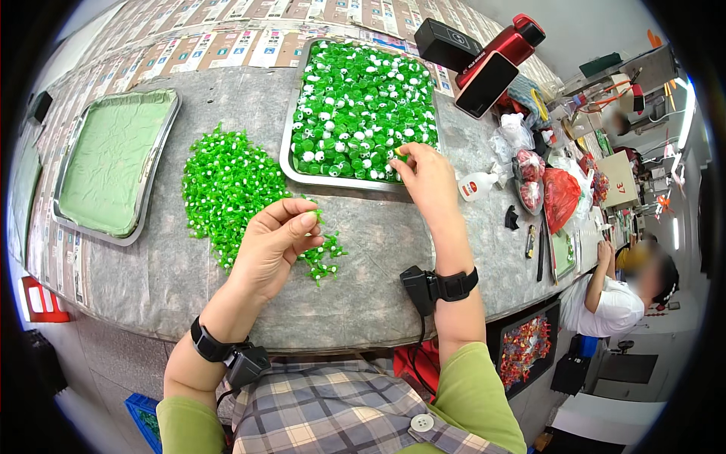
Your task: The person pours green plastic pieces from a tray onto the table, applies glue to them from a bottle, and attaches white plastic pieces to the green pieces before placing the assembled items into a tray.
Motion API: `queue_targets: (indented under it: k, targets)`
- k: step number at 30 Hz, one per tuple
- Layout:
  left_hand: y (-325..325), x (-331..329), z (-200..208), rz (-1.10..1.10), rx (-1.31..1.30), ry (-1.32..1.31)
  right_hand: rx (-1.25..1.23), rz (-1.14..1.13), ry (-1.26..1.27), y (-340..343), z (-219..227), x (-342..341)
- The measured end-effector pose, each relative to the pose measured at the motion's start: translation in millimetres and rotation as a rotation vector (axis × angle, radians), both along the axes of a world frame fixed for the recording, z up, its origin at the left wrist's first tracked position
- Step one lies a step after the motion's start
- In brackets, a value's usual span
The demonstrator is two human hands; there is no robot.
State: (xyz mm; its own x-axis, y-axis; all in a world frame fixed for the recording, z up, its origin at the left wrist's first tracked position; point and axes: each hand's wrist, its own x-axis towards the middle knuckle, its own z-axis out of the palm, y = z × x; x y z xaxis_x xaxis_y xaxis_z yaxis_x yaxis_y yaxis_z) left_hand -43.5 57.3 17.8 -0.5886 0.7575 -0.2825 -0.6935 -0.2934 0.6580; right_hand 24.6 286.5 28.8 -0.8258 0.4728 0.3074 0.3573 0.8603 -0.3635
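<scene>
My left hand (274, 248) is closed in a pinch on a small green plastic piece (317, 216), held just right of a pile of similar green pieces (227, 178) with white spots. Several more loose pieces (321, 266) lie by that hand. My right hand (428, 180) reaches over the lower right corner of a metal tray (340, 181). Its thumb and forefinger come together there, and a yellowish spot shows at the fingertip; what they hold, if anything, is too small to name. Round green-and-white parts (363, 106) with black dots fill this tray.
A second tray (113, 166) with a pale green lining stands at the left. Right of the full tray are a white bottle (478, 184), a phone (486, 85), a red flask (514, 41), a black box (448, 42) and a red bag (561, 198). Another person (620, 295) works far right.
</scene>
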Motion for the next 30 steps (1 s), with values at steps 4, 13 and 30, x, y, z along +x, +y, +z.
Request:
queue_targets:
  k: [4,13,30]
  targets:
    - [-3,1,-2,-0.025,0.016,-0.007,-0.171,-0.055,-0.002,-8,12,3]
    - [-2,2,-1,-0.057,0.01,-0.025,-1.409,0.34,0.303,-79,17,25]
    - [1,8,-3,0.061,-0.053,0.203,-1.336,0.376,0.426,-96,9,24]
